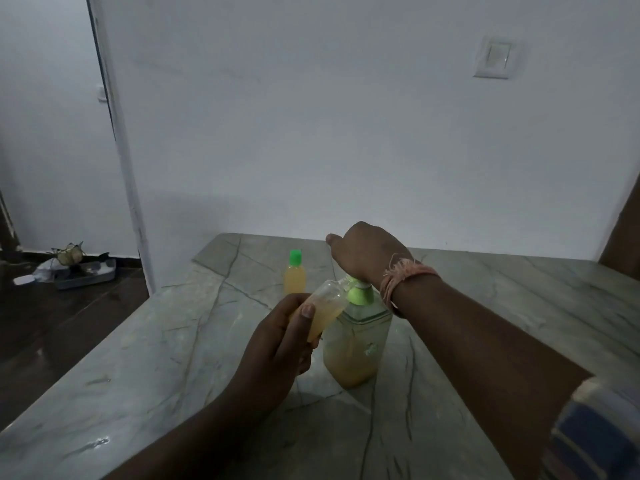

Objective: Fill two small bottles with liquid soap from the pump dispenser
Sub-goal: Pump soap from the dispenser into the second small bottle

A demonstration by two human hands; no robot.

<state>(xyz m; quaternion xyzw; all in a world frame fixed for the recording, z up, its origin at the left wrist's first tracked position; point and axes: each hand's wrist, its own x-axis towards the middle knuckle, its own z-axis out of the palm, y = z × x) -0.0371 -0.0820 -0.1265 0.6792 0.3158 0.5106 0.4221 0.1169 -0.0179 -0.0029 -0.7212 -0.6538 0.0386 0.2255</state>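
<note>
**Second Little Bottle Is Getting Its Soap**

A person is standing at a grey stone table [173,341]. The left hand [277,341] is gripping a small open bottle [323,311] and is tipping it so its mouth is sitting right at the spout of the pump dispenser [356,341]. The bottle has no cap on, and yellow soap is sitting in its lower part. It looks about half full, though the light is dim.

The right hand [367,254] is resting on top of the green pump head [360,292], with the heel of the hand over it and the thumb sticking out. It seems to be pushing the pump down. I cannot tell if the fingers are curled, because they are hiding behind the hand.

The dispenser is standing upright on the table, and soap is filling only its bottom part. Behind it, a little apart, another small bottle [295,277] is standing with its green cap on and soap inside. That one looks done.

So this is the filling of the second bottle. Next, the person will likely need more pumps, keeping the bottle mouth right under the spout so no soap drips on the table. Then the cap needs to go on; no loose cap is showing here.
</note>
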